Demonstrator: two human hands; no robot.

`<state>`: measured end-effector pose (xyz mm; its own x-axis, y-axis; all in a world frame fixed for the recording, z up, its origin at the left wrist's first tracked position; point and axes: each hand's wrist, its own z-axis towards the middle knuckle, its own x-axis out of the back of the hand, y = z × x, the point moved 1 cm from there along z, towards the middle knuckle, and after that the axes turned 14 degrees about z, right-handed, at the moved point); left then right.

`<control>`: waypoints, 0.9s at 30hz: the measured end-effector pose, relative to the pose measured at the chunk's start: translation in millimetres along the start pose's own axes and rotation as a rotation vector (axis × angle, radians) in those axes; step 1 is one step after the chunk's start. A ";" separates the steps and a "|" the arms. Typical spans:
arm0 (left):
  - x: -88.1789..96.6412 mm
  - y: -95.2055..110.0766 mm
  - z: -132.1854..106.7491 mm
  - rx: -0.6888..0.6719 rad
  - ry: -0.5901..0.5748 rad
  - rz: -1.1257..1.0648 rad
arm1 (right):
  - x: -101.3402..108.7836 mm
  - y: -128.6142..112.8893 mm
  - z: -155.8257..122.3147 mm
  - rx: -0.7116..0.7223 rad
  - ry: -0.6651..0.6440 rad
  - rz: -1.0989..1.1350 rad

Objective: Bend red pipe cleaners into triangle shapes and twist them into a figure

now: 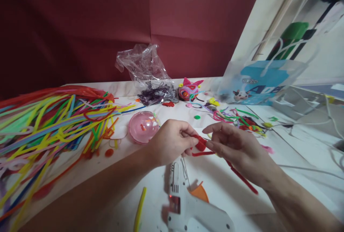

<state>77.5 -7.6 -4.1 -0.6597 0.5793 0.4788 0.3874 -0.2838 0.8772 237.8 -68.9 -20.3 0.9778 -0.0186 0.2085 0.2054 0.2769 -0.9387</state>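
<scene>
My left hand [174, 140] pinches a small coiled red pipe cleaner piece [201, 144] between thumb and fingers. A red strand [243, 178] from the piece runs under my right hand [236, 148] and sticks out below it. The thumb of my right hand is at the piece's right end, on the strand, while the index finger is raised and apart. Part of the strand is hidden behind that hand. Below both hands lies a white hot glue gun [188, 203] with a small red light on, beside an orange piece [200, 192].
A pile of coloured pipe cleaners [67, 117] spreads across the left. A pink clear bowl [143, 127] stands left of my hands. Behind are a plastic bag [147, 67], a pink fuzzy figure [189, 90] and a blue-white carrier bag [263, 81]. A yellow pipe cleaner [140, 208] lies in front.
</scene>
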 end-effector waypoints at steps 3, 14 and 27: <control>-0.1 -0.2 -0.9 -0.020 -0.017 0.004 | 4.8 -0.6 2.4 -0.061 -0.035 -0.103; -2.5 0.0 -1.4 0.087 0.033 -0.051 | -6.3 -9.5 -7.3 0.308 -0.044 -0.423; -8.3 5.8 0.1 0.202 0.175 -0.379 | -13.2 -9.7 -8.2 0.652 -0.038 -0.712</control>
<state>85.3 -14.0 -3.0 -0.8713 0.4705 0.1396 0.2037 0.0878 0.9751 223.3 -79.2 -16.2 0.6286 -0.3602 0.6892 0.6755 0.6922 -0.2543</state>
